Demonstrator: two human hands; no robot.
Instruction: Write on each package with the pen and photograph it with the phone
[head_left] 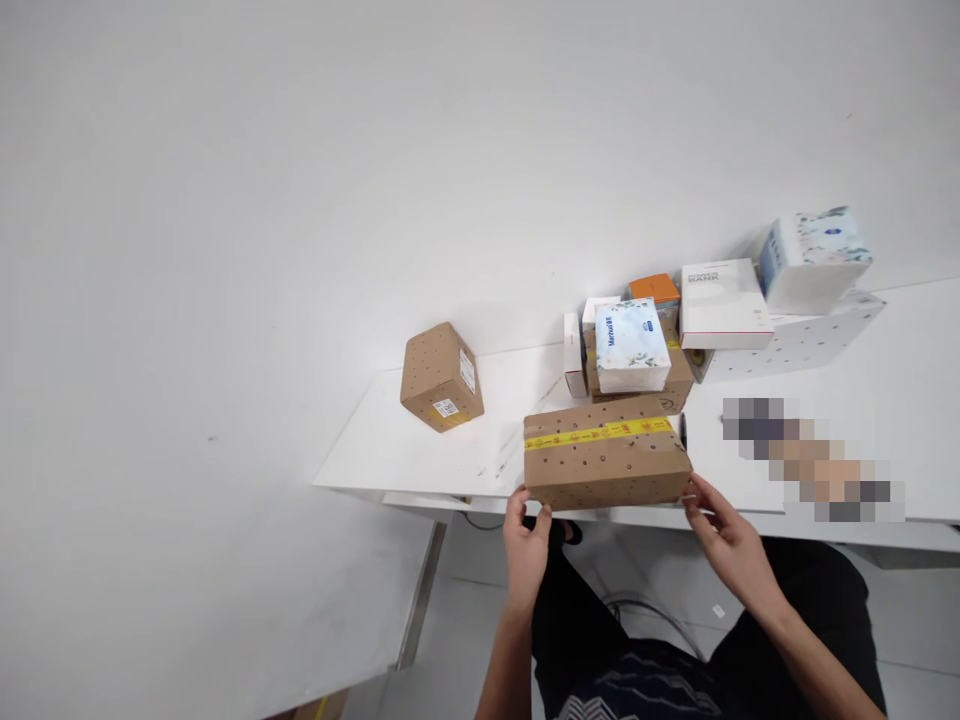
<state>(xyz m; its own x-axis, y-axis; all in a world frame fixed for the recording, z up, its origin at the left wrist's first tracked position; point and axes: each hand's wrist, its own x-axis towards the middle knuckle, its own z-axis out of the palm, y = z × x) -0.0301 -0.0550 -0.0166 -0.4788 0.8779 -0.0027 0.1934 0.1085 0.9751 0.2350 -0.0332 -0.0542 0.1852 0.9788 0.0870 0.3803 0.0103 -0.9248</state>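
Observation:
A long brown cardboard box (pixel 606 462) with a strip of yellow tape across its top rests at the near edge of the white table (pixel 420 450). My left hand (pixel 526 545) grips its near left corner from below. My right hand (pixel 726 540) holds its near right corner, fingers against the end face. A smaller brown cardboard cube (pixel 441 376) with white labels sits tilted on the table to the left, apart from both hands.
Behind the long box stands a pile: a tissue pack (pixel 631 346) on another brown box, a white box (pixel 723 304), an orange box (pixel 654 289), a second tissue pack (pixel 814 258). A blurred patch lies at the right. A white wall rises behind.

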